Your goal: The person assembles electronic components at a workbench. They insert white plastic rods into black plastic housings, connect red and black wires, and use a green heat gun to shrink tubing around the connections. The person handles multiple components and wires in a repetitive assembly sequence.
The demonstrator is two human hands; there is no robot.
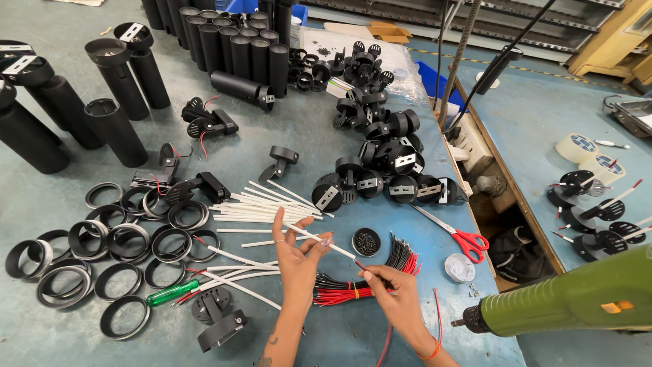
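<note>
My left hand (297,258) pinches a thin white sleeve tube (319,238) that slants across the bench. My right hand (397,295) holds the ends of a red and a black wire (358,266) at the tube's lower end. Just under my hands lies a bundle of red and black wires (360,280) tied with a yellow band. A loose heap of white sleeve tubes (258,207) lies just beyond my left hand.
Black rings (122,245) cover the left of the blue-grey bench (258,143), black tube housings (231,47) stand at the back, and round black fittings (384,163) pile up centre right. Red-handled scissors (462,238), a small dish of screws (367,241), a green screwdriver (173,293) and a green power driver (570,299) lie near.
</note>
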